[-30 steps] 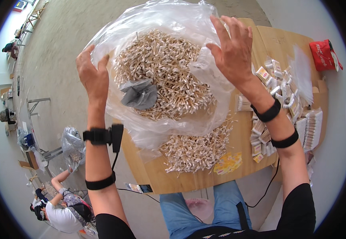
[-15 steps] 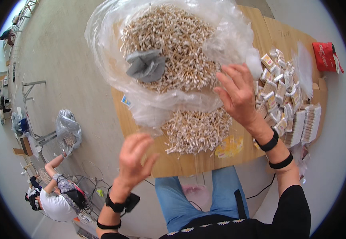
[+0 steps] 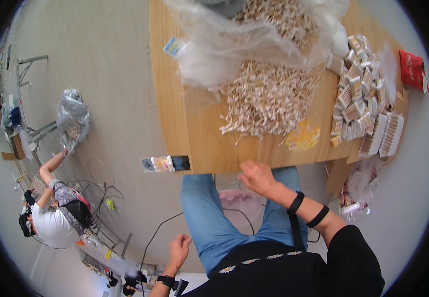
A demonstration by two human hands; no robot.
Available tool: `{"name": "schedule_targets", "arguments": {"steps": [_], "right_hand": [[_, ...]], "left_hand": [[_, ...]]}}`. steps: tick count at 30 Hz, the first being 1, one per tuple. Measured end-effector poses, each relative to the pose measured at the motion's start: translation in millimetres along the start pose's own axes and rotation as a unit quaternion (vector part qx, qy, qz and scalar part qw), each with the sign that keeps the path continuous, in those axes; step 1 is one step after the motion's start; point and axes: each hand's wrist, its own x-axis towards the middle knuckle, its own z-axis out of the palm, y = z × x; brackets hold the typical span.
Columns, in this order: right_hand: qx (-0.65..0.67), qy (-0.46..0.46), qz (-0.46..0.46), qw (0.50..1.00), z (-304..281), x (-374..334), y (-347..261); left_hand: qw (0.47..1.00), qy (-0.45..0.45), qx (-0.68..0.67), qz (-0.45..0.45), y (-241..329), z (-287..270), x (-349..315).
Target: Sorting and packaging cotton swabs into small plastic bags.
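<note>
A big clear plastic bag full of small pale sticks lies on the wooden table, with a loose heap of the same sticks spilled in front of it. My right hand hovers just below the table's near edge, over my lap, fingers curled and holding nothing. My left hand hangs low beside my left thigh, loosely curled and empty, a black wristband at the wrist.
Several small bundled packs sit at the table's right, with a red pouch beyond and yellow wrappers near the front. A phone lies at the table corner. Another person crouches on the floor at left, reaching toward a plastic bag.
Both hands have let go of the big bag, which now rests on the table. The right hand dropped to the table's edge, the left down beside my thigh.
</note>
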Motion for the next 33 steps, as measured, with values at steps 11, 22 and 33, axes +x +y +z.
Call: {"name": "schedule_targets", "arguments": {"steps": [11,22,33], "right_hand": [[-0.046,0.062,0.025,0.997,14.0,-12.2,19.6],[-0.136,-0.427,0.089,0.890,124.1,-72.3,-14.6],[0.280,-0.596,0.027,0.752,340.1,-130.5,-37.4]], "left_hand": [[0.951,0.197,0.130,0.198,-61.8,0.6,62.2],[0.975,-0.011,0.189,-0.118,-204.2,19.8,86.0],[0.989,0.061,-0.095,0.100,-189.3,50.1,140.6]]}}
